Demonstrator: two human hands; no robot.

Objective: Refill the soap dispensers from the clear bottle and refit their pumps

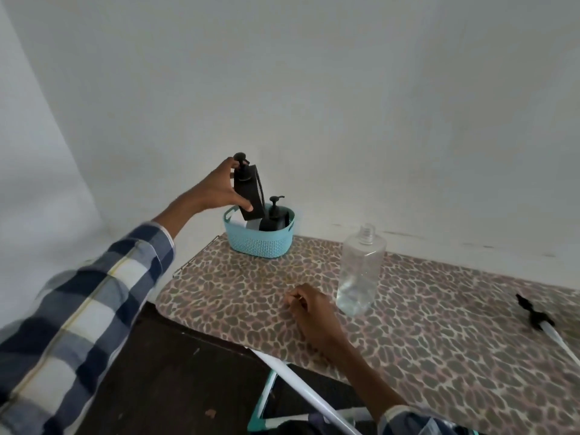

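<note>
Head view: you have two hands in frame. Your left hand [219, 189] grips one black rectangular dispenser [249, 191], thumb across its lower front and fingers up by the pump neck; the dispenser is tilted and its base sits at the rim of the teal basket [260, 243]. Its pump is fitted. Count in basket: a second black dispenser [274, 219], rounder, pump also on, standing upright inside; a pale item beside it, too hidden to identify. Total dispensers seen: two.

One clear bottle [359, 271] stands uncapped on the leopard-print table cover [439, 324], right of the basket and well apart from it; liquid fills only its lower part. One loose black pump [536, 318] with a pale dip tube lies at the far right edge of the cover.

Your right hand [309, 306] rests on the cover just left of the clear bottle, fingers curled under, holding nothing visible. Both sleeves are blue-and-white plaid.
</note>
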